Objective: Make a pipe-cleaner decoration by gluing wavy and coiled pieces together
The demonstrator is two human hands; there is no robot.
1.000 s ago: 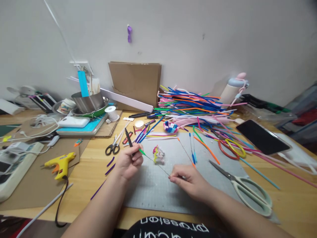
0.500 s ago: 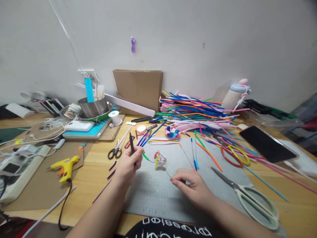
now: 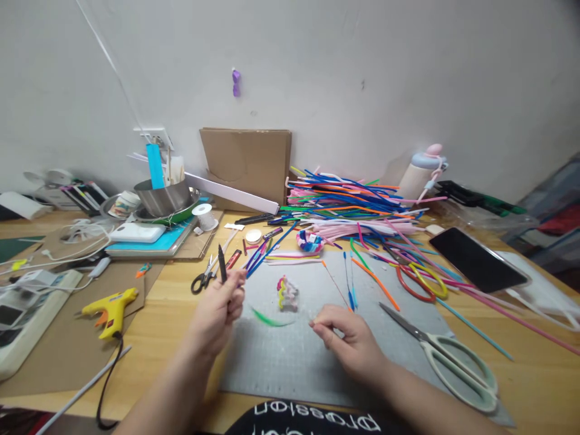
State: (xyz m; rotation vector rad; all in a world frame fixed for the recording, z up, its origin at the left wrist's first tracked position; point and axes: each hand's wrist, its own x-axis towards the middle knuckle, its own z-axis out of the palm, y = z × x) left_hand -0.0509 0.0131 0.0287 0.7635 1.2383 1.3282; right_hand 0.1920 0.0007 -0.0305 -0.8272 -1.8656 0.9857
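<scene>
L hand (image 3: 224, 305) clenched on blk pen-like tool (image 3: 222, 264), approx. upright; R hand (image 3: 347, 335) thumb & fingertip pinched, apparently on thin end of green strand (image 3: 270, 319). Strand's btwn the hands, over grey mat (image 3: 267, 368), blurred; its green end looks apart from L hand. Multicolour fuzzy piece (image 3: 288, 294) just beyond. Step, prob.: working the strand, R holding, L w/ tool. Next move'd call for firm R pinch & green end steadied.
</scene>
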